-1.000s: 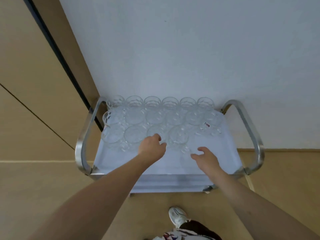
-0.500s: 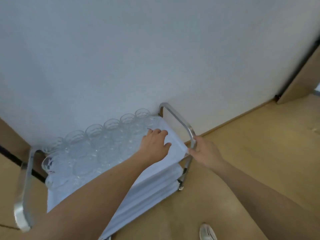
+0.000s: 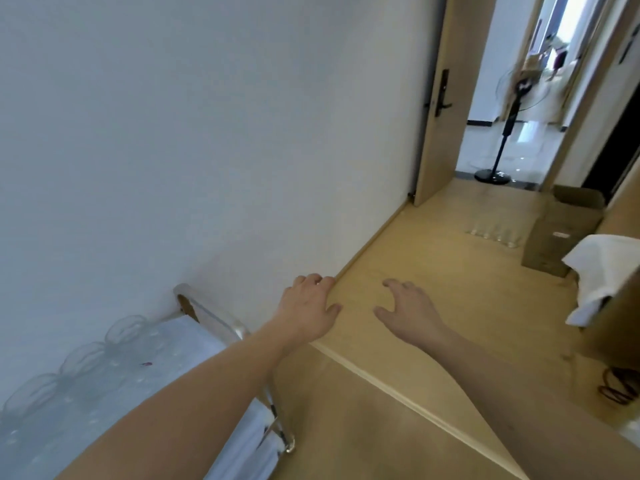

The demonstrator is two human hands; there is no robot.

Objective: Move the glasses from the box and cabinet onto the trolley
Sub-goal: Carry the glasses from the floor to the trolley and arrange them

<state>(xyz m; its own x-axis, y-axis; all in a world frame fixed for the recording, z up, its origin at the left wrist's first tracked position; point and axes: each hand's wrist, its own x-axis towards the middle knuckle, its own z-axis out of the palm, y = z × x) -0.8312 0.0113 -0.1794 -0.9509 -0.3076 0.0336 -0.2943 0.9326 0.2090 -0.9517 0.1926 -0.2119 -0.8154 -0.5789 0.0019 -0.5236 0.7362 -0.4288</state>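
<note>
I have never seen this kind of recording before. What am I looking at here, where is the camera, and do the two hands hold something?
There is no machine here: a person wears one wide-angle camera on the head, so you see their own two arms from above. The left hand and the right hand both reach forward over the wooden floor, fingers relaxed, and hold nothing. At the lower left stands the trolley, covered with a white cloth, against the white wall; rows of clear glasses already stand on it. Farther away on the floor, more glasses stand beside a brown cardboard box. Behind them an open door shows a standing fan in the next room. The picture is blurred, so I cannot count the glasses.
</note>
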